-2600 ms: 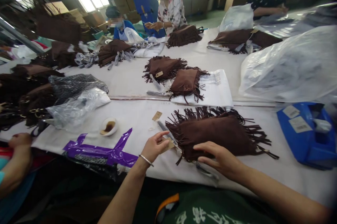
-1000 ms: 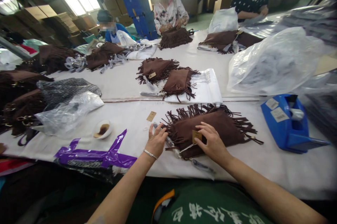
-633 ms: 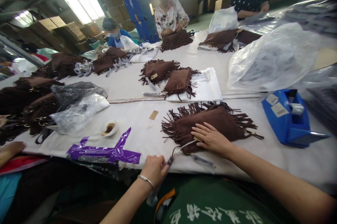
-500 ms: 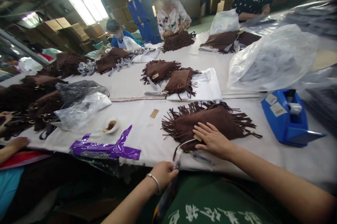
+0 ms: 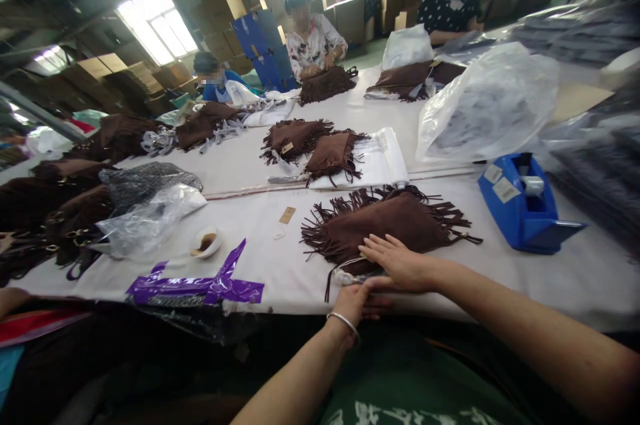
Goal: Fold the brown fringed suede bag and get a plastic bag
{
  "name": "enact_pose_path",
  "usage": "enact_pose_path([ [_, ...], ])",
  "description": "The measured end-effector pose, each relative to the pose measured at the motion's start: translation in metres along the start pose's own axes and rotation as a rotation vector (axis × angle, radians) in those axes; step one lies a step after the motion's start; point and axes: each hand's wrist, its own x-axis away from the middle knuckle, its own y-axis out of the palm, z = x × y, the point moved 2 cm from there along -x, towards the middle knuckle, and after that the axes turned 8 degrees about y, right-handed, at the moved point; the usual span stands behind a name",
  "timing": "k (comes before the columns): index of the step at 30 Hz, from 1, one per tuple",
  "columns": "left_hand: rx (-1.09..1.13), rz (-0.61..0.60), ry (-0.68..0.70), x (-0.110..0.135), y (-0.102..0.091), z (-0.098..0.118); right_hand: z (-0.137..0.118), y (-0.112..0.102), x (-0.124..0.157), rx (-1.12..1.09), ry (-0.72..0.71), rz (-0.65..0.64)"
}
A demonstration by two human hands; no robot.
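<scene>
A worker's right hand [image 5: 400, 264] lies flat, fingers spread, on the near edge of a brown fringed bag [image 5: 387, 224] at a long packing table [image 5: 260, 258], while the left hand [image 5: 356, 298], a thin bracelet [image 5: 343, 323] at the wrist, meets it just below at the table's edge; whether those fingers pinch anything cannot be told, since the right hand covers them. A clear plastic strip [image 5: 350, 273] shows at the bag's near corner, between the two hands. The bag looks not yet wrapped, so the packing of this piece appears to be at an early step.

Beyond the right hand, two more fringed bags [image 5: 313, 145] rest on a white sheet [image 5: 385, 158]. To its right sit one blue tape dispenser [image 5: 517, 208] and one large clear sack [image 5: 487, 105]. Left of the left hand lie one purple strip [image 5: 195, 286], one small dish [image 5: 205, 243] and one loose paper tag [image 5: 287, 214]. Three other people [image 5: 313, 35] work at the far end.
</scene>
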Motion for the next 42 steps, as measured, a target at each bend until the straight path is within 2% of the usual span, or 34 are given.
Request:
enact_pose_path([
  [4, 0.062, -0.005, -0.022, 0.017, -0.026, 0.000, -0.009, 0.021, 0.008, 0.111, -0.035, 0.152],
  [8, 0.271, 0.093, -0.015, 0.027, -0.046, 0.004, -0.005, 0.040, 0.005, 0.162, -0.001, 0.351],
  [12, 0.490, 0.186, -0.013, 0.015, -0.045, 0.013, 0.006, 0.045, -0.018, 0.247, -0.030, 0.539],
  [15, 0.570, 0.212, 0.017, -0.002, -0.045, 0.024, 0.012, 0.038, -0.037, 0.353, -0.100, 0.656],
  [19, 0.652, 0.197, 0.072, -0.019, -0.051, 0.036, 0.004, 0.021, -0.044, 0.397, -0.109, 0.635],
  [23, 0.890, -0.035, 0.186, -0.028, -0.051, 0.047, -0.008, 0.017, -0.025, 0.406, -0.079, 0.591],
  [25, 0.939, -0.098, 0.199, -0.032, -0.049, 0.049, -0.010, 0.021, -0.015, 0.414, -0.083, 0.591],
  [28, 0.812, -0.041, 0.118, -0.042, -0.047, 0.046, -0.010, 0.030, -0.004, 0.434, -0.095, 0.609],
  [31, 0.653, 0.088, 0.067, -0.054, -0.046, 0.041, -0.010, 0.036, 0.001, 0.424, -0.106, 0.631],
  [34, 0.642, 0.245, 0.136, -0.061, -0.048, 0.041, -0.011, 0.037, 0.003, 0.342, -0.082, 0.658],
  [35, 0.684, 0.253, 0.151, -0.060, -0.047, 0.041, -0.012, 0.037, 0.003, 0.304, -0.064, 0.668],
  [39, 0.871, 0.008, 0.159, -0.045, -0.040, 0.044, -0.012, 0.037, 0.005, 0.187, -0.024, 0.677],
  [42, 0.858, -0.061, 0.176, -0.035, -0.036, 0.041, -0.012, 0.037, 0.005, 0.191, -0.049, 0.676],
])
